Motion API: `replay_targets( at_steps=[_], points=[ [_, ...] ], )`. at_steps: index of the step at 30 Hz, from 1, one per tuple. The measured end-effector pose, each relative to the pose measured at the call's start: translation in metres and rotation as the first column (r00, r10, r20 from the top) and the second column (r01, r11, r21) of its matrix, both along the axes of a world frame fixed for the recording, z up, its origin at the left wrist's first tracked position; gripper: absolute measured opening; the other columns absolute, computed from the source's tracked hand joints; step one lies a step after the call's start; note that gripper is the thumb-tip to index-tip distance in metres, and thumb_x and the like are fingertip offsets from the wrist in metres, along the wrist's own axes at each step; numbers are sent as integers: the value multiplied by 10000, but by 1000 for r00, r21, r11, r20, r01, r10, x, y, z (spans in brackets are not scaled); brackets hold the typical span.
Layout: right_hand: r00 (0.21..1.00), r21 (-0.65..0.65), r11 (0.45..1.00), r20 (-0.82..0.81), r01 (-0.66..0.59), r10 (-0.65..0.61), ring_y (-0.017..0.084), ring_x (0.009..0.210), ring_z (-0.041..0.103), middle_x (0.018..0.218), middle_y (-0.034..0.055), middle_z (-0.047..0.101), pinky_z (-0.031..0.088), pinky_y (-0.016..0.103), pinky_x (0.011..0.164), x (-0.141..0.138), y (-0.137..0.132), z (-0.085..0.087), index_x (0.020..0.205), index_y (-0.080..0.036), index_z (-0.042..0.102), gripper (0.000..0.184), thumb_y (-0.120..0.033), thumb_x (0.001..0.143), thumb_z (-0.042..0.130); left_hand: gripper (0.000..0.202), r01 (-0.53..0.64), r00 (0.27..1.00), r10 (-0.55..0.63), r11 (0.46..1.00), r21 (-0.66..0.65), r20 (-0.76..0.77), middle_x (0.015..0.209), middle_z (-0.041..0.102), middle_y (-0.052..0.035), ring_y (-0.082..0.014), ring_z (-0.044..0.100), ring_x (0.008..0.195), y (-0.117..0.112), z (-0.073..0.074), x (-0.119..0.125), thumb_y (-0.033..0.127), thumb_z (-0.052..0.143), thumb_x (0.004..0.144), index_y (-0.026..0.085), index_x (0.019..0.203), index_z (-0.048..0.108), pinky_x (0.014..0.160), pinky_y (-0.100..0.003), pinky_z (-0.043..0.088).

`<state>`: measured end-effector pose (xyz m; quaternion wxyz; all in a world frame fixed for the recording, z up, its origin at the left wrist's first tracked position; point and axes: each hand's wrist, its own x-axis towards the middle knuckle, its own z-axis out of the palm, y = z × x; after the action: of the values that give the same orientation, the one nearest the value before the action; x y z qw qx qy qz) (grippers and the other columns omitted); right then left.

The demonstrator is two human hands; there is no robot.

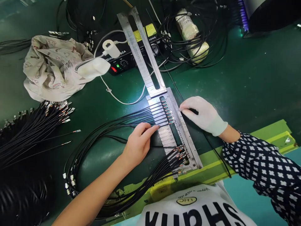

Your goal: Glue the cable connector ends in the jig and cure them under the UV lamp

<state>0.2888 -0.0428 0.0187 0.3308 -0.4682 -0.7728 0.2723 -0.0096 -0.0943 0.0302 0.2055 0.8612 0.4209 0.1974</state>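
A hinged metal fixture (174, 135) lies on the table with its slotted lid (141, 50) swung up. Several thin black cables (131, 116) lie side by side across its upper part, their stripped, connector-tipped ends over the slot. My bare left hand (138, 142) is closed at the lowest of these cables, its fingertips pinched on it at the fixture's left edge. My right hand (203, 114), in a white glove, has thumb and forefinger together beside the fixture's right rail; what is between them is hidden. More cable ends (180, 155) are bunched over the fixture's lower end.
A black control box (124, 62) with lit switches stands behind the fixture. A white lamp head (94, 67) and a crumpled cloth (51, 66) are at left. Cable bundles (35, 135) fill the left side. A taped roll (190, 31) lies among coiled wires at the back.
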Motion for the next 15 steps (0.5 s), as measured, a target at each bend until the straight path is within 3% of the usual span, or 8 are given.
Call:
replay_targets(
  at_steps=[11, 15],
  points=[
    [1000, -18, 1000, 13, -7, 7, 227, 1003, 669, 1043, 16, 747, 513, 410, 921, -2, 4, 1, 964, -224, 718, 141, -229, 983, 578, 445, 35, 998, -33, 999, -37, 52, 1121, 614, -85, -180, 592, 1039, 9, -5, 3, -6, 478, 951, 192, 1337, 577, 885, -300, 515],
    [1000, -26, 1000, 17, -13, 13, 228, 1000, 669, 1046, 14, 747, 509, 417, 927, -1, 6, 1, 968, -227, 715, 137, -236, 982, 580, 433, 17, 999, -15, 998, 67, -32, 1045, 619, -94, -192, 579, 947, 2, -8, 6, 9, 514, 942, 169, 1339, 580, 811, -316, 500]
  ],
)
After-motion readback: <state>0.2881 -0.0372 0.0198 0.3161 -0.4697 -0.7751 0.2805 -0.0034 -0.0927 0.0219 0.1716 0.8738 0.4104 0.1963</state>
